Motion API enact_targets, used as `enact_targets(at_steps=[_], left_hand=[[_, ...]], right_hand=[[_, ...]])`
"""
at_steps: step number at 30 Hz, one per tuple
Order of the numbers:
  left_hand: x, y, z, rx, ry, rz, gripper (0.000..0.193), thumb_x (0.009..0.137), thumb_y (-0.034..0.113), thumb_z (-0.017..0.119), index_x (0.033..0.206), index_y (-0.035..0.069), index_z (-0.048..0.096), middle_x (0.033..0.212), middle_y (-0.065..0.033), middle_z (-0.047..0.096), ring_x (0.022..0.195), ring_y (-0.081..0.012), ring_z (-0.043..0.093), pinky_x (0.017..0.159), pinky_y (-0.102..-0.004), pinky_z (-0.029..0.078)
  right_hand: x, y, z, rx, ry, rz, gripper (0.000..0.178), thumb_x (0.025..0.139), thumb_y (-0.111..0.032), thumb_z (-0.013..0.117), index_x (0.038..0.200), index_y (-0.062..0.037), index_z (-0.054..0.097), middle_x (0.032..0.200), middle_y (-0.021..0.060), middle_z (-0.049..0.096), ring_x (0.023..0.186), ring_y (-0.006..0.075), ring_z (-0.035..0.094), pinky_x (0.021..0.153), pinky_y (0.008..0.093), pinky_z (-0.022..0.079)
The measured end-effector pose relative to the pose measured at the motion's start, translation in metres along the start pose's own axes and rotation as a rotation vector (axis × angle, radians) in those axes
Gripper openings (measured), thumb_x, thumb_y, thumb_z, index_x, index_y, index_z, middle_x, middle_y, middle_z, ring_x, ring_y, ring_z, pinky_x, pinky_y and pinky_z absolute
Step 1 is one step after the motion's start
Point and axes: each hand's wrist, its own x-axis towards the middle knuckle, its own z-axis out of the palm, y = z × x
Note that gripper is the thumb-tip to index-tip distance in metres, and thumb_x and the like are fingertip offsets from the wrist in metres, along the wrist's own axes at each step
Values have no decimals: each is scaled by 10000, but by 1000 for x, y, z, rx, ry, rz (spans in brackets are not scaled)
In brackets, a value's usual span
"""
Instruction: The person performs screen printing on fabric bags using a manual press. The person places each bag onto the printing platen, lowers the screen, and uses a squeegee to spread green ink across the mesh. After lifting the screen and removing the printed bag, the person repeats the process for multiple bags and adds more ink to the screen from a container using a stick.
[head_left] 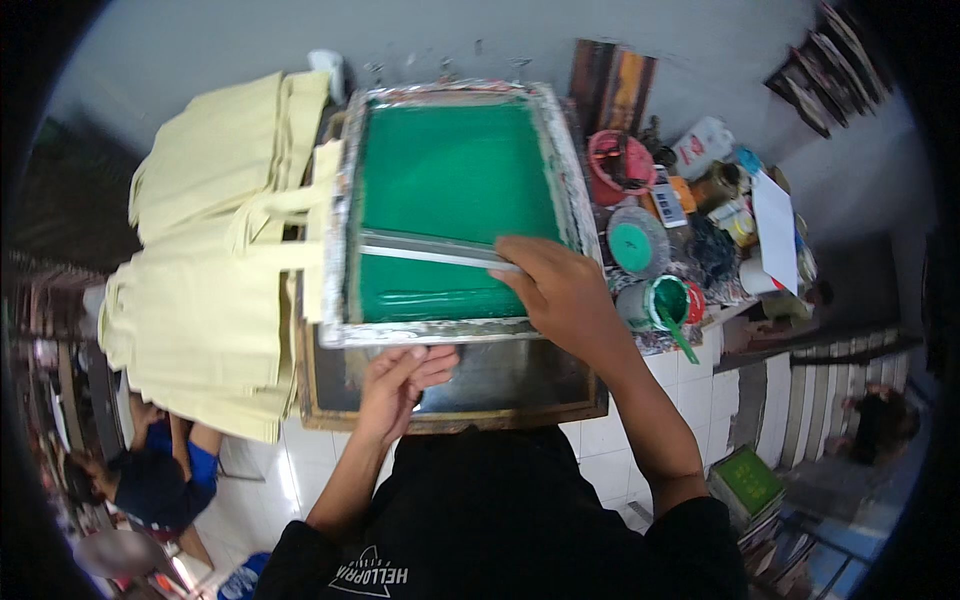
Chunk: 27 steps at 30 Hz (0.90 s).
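One squeegee (pixel 425 249) extends leftward from the right fingers (pixel 522 255) gripping its end

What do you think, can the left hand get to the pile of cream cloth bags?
Probably yes. The left hand is at the near edge of the paint-smeared frame, and the pile of cream cloth bags is off to its left, with nothing seen standing between them.

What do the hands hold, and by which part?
The right hand holds the squeegee by its right end; whether the left hand grips the frame cannot be told.
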Motion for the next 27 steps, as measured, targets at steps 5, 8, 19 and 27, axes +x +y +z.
enact_targets(at_steps=[5, 8, 19, 27], left_hand=[[0, -32, -17, -355, 60, -99, 228, 998, 82, 532, 1144, -80, 597, 1292, -299, 637, 1264, -382, 622, 1090, -456, 512], [-2, -33, -13, -388, 64, -131, 286, 993, 102, 491, 1185, -88, 585, 1278, -303, 644, 1245, -391, 633, 1083, -458, 517], [-20, -10, 5, 376, -206, -344, 311, 1044, 199, 528, 1203, -51, 621, 1184, -259, 706, 1070, -317, 725, 933, -392, 580], [5, 2, 57, 581, -376, -326, 326, 1069, 229, 555, 1268, -27, 595, 1185, -189, 701, 1088, -254, 708, 927, -350, 564]], right_hand=[[-62, 19, 57, -192, -174, -130, 288, 893, -187, 705, 1110, -8, 643, 1134, 163, 700, 1041, 339, 696, 914, 421, 573], [-79, 11, 66, -282, -212, -163, 378, 885, -213, 727, 1184, -1, 634, 1219, 161, 669, 1153, 339, 651, 997, 424, 541], [-198, 34, -21, 279, 265, 1061, 189, 947, -186, 735, 877, -16, 698, 834, 77, 683, 871, 233, 664, 793, 438, 497], [-260, 166, 6, 56, 636, 964, 1043, 742, -258, 923, 1511, 66, 298, 1536, 261, 373, 1441, 373, 377, 1214, 464, 272]])
